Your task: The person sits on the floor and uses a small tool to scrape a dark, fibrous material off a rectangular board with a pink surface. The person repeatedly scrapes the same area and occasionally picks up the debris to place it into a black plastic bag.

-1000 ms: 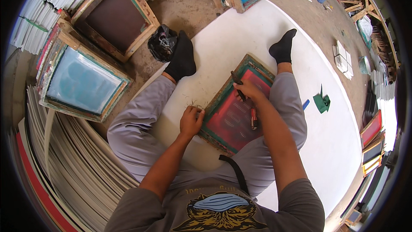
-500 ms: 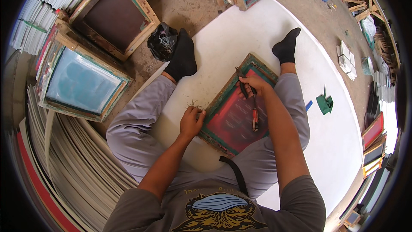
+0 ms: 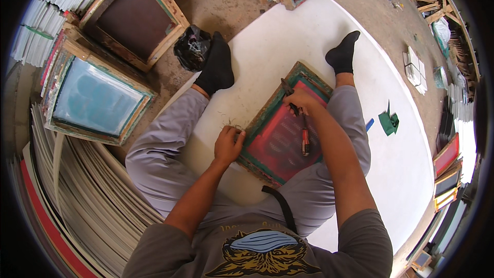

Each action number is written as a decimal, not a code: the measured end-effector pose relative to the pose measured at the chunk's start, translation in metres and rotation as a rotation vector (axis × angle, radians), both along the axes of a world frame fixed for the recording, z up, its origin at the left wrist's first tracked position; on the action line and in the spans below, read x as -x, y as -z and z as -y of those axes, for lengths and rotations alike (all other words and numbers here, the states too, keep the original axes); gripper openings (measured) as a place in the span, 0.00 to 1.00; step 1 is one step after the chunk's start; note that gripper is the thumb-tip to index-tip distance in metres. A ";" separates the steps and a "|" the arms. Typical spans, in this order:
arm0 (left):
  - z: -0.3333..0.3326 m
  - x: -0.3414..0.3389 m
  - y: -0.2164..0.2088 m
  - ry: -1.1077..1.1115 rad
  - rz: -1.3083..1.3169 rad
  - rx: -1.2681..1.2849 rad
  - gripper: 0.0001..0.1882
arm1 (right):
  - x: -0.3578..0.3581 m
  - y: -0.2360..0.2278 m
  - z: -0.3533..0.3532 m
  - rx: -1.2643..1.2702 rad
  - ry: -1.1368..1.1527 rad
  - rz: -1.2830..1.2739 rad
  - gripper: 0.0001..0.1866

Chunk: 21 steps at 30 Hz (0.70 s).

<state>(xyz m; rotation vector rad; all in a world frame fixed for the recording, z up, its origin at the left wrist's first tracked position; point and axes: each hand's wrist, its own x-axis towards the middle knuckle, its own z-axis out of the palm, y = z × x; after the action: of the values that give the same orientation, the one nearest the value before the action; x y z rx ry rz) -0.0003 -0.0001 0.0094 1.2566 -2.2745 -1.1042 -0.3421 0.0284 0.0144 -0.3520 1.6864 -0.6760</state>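
A wooden screen-printing frame (image 3: 256,124) with green edges and a red mesh lies tilted between my legs. Over its upper right part, my right hand (image 3: 302,100) is closed around dark pliers (image 3: 286,87), their jaws pointing toward the frame's far edge. A screwdriver (image 3: 305,141) with a red and black handle hangs from the same hand above the mesh. At the frame's left edge rests my left hand (image 3: 229,145), its fingers curled and pressed together; anything inside them is hidden. Thin loose bits (image 3: 234,123) lie just past its fingertips.
I sit on a white sheet (image 3: 278,36). A green scrap (image 3: 389,120) and a blue object (image 3: 370,125) lie right of my leg. A black plastic bag (image 3: 193,49) touches my left foot. More frames (image 3: 98,100) lean at left, above stacked pale sheets (image 3: 87,185).
My right hand has shifted slightly up and left, and the pliers in it have turned a little. The left hand stays by the frame's edge.
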 end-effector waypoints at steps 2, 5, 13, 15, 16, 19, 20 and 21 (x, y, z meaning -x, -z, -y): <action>0.001 0.000 0.002 -0.006 -0.007 0.015 0.15 | -0.004 0.000 0.001 0.007 0.016 -0.049 0.09; 0.001 -0.001 0.004 -0.014 -0.010 -0.008 0.15 | -0.012 0.001 0.002 0.032 0.066 -0.086 0.09; 0.002 -0.001 0.006 -0.013 -0.037 0.036 0.15 | -0.023 0.007 0.000 0.092 -0.058 -0.445 0.09; 0.000 -0.003 0.006 -0.014 -0.043 0.034 0.15 | -0.024 0.005 -0.002 0.084 -0.114 -0.503 0.09; 0.001 -0.005 0.007 -0.016 -0.045 0.026 0.15 | -0.026 0.004 -0.003 0.079 -0.141 -0.532 0.09; 0.004 -0.006 0.015 -0.094 -0.075 -0.122 0.16 | -0.062 -0.003 -0.015 0.204 -0.188 -0.471 0.10; 0.006 -0.006 0.018 -0.155 -0.098 -0.253 0.16 | -0.076 -0.008 -0.018 0.186 -0.199 -0.327 0.10; 0.007 -0.008 0.022 -0.218 -0.118 -0.387 0.17 | -0.094 -0.012 -0.019 0.165 -0.211 -0.180 0.10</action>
<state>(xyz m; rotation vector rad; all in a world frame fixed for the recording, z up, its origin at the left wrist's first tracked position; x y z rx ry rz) 0.0072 -0.0068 -0.0127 1.4912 -1.8413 -1.5360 -0.2480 0.0478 0.0265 -0.7164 1.7355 -0.6424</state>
